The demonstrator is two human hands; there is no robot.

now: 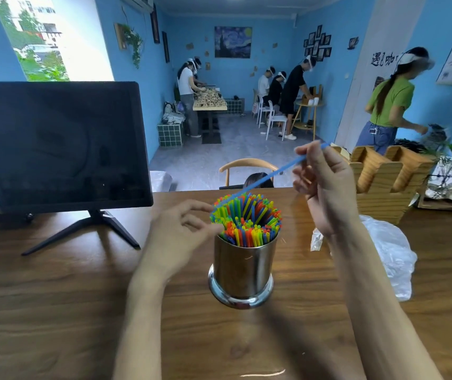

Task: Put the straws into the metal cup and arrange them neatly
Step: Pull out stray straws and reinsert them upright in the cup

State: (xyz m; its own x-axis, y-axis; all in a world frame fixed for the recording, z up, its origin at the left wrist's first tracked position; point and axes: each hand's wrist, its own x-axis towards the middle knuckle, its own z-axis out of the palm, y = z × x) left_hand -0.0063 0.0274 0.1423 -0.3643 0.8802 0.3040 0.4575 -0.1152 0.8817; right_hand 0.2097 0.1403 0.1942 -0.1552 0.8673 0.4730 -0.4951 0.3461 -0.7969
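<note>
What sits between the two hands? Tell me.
In the head view, the straws standing in the metal cup lie between the left hand and the right hand, which pinches a blue straw.

The metal cup (242, 266) is polished steel with a mirror gloss, the straws (246, 219) in it are smooth bright plastic, the desk (54, 297) is varnished grained wood with a soft sheen, the bag (389, 250) is thin crinkled clear plastic, and the monitor (57, 146) screen is glossy black.
</note>
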